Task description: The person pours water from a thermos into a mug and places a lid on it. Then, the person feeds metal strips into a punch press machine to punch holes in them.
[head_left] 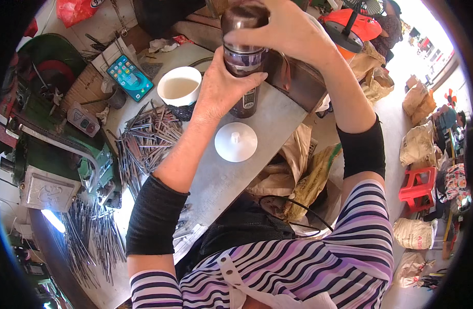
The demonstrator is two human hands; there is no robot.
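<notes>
A tall dark thermos bottle (243,105) stands over the far part of the table, its top reaching the upper edge of the view. My left hand (222,85) is wrapped round its body, just under a shiny metal band. Up at the brown cap, my right hand (293,33) curls its fingers round the side and top. Whether the cap is loose cannot be seen. A white cup (182,99) with pale liquid inside is left of my left wrist, beside a dark cloth-like bundle. Nearer to me lies a round white lid (236,147) with its knob up.
Several thin metal rods (148,131) lie piled left of my left forearm, with more rods (94,237) nearer. A lit phone (129,77) leans at the back left, by green machinery (94,165). Sacks (308,180) fill the space right of the table; a red stool (418,188) stands farther right.
</notes>
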